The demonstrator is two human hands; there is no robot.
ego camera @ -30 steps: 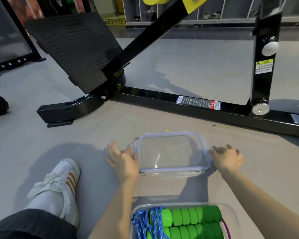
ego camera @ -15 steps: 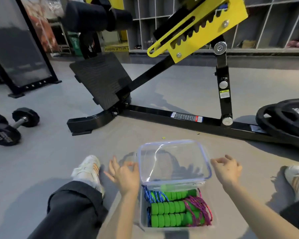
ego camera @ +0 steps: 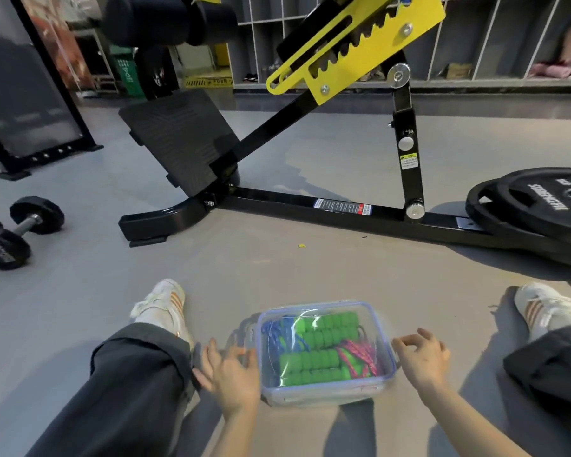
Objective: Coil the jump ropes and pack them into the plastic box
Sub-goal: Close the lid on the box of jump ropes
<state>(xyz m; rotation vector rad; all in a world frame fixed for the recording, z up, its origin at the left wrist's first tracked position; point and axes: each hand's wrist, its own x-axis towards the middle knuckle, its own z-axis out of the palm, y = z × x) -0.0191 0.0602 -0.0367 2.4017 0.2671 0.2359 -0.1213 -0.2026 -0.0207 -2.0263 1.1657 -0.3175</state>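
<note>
Box (ego camera: 327, 394) edges lie just beside left hand (ego camera: 233, 377) and right hand (ego camera: 422, 362).

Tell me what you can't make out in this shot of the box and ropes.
Head view:
1. Whether the lid is latched: blur and glare smear its rim.
2. How many jump ropes: they overlap inside the plastic box.
3. Weight plates: cut by the right edge.

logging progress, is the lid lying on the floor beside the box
No, the clear lid sits on the plastic box, jump ropes visible through it.
</note>
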